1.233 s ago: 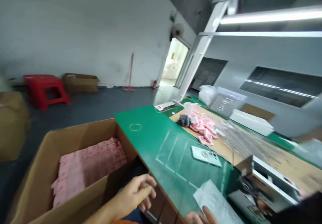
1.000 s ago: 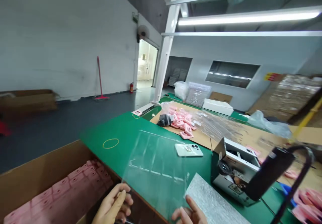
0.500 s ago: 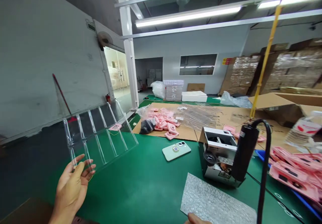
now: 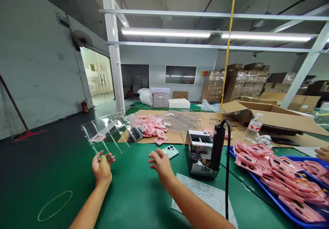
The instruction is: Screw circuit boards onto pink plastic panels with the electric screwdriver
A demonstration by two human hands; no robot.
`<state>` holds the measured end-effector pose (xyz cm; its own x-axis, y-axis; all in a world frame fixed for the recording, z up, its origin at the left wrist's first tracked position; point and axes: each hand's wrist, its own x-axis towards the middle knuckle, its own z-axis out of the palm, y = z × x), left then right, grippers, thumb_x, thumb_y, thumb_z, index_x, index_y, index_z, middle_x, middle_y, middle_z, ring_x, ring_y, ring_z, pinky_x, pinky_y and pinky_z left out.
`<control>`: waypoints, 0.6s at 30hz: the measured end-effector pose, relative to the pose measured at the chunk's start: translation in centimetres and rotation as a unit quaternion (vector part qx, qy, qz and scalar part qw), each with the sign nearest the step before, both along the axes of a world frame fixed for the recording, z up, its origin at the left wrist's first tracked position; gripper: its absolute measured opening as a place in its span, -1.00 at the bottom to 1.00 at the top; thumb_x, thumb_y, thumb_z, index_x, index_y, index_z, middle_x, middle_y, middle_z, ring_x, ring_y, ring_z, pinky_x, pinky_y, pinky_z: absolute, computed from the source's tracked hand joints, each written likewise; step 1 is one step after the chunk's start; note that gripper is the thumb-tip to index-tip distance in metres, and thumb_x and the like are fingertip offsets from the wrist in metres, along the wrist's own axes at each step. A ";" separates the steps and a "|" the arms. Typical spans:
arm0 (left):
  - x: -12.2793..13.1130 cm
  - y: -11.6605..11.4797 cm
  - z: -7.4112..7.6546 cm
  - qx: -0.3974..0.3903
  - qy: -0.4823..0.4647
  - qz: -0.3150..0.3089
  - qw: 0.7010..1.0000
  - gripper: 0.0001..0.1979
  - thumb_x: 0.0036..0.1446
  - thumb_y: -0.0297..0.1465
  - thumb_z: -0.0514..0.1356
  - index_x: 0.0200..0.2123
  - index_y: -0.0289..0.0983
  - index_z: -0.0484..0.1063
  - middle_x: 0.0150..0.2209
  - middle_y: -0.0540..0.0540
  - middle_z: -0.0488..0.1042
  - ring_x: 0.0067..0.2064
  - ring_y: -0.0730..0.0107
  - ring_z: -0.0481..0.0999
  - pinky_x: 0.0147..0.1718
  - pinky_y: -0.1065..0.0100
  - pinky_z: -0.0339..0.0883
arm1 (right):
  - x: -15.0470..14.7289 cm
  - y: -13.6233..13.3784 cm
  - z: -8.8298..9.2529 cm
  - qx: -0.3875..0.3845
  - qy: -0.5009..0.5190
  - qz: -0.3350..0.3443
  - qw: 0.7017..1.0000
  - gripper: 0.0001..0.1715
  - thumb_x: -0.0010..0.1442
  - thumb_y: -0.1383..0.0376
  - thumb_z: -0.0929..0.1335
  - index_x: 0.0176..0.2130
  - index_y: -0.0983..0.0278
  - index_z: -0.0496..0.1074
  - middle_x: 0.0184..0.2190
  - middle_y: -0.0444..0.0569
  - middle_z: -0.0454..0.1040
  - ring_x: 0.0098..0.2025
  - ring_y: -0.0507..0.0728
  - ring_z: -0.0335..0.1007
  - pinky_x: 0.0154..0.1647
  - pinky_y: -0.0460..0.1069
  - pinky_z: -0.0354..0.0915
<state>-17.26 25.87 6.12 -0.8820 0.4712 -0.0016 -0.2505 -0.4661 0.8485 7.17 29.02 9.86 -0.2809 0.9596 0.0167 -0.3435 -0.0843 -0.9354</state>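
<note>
My left hand (image 4: 102, 169) pinches the lower edge of a ribbed clear plastic sheet (image 4: 108, 131), which is raised above the green workbench (image 4: 133, 198). My right hand (image 4: 160, 164) hangs in the air with its fingers apart and holds nothing. Closest to it is a pale green smartphone (image 4: 170, 151) lying on the bench. A silver embossed foil sheet (image 4: 203, 191) lies below and to the right of that hand, partly under my right forearm. A thin rubber band (image 4: 55, 205) rests on the bench at the lower left.
A small metal machine (image 4: 197, 157) stands beside a black handheld tool (image 4: 217, 146) on a cable. A blue tray (image 4: 272, 184) holds pink packaging. Pink pieces (image 4: 151, 128) lie on cardboard beyond. A co-worker's hand (image 4: 323, 153) shows at the right edge.
The view has swung right and up, and the cardboard box has left the frame. My right hand has come away from the foil sheet and risen over the bench. My left hand still holds the clear sheet.
</note>
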 end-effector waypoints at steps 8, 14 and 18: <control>0.2 -1.0 -0.6 0.045 -0.025 -0.089 0.995 -0.54 0.02 -0.26 0.35 -0.03 -0.21 0.34 -0.44 0.07 0.50 -0.47 0.45 0.52 -0.45 0.48 0.41 | -6.7 5.1 0.8 -0.029 -0.058 0.023 0.998 -0.14 -0.12 -0.23 0.63 -0.08 0.18 0.33 -0.05 -0.02 0.51 -0.29 0.08 0.46 -0.43 -0.09 0.22; 0.7 -0.6 -1.5 0.054 -0.016 -0.122 0.991 -0.44 -0.07 -0.20 0.41 -0.01 -0.25 0.38 -0.43 0.06 0.51 -0.50 0.47 0.49 -0.50 0.48 0.39 | -7.2 4.5 2.6 0.055 0.019 0.177 0.983 -0.26 -0.21 -0.01 0.64 -0.18 0.13 0.30 0.03 -0.11 0.63 -0.54 -0.03 0.36 -0.46 -0.05 0.25; 0.4 -0.1 -2.3 0.045 0.000 -0.096 0.994 -0.35 -0.04 -0.08 0.41 0.06 -0.20 0.33 -0.40 0.10 0.51 -0.47 0.49 0.50 -0.44 0.48 0.41 | -6.6 4.0 1.1 0.077 0.005 0.232 0.970 -0.26 -0.37 0.28 0.72 -0.20 0.08 0.45 0.06 -0.02 0.64 -0.54 0.12 0.53 -0.51 0.04 0.36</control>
<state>-16.83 25.82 3.83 -0.7755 0.6295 0.0479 -0.3431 -0.4839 0.8051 0.53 32.97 10.96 -0.6805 0.7164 0.1541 -0.3109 -0.0919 -0.9460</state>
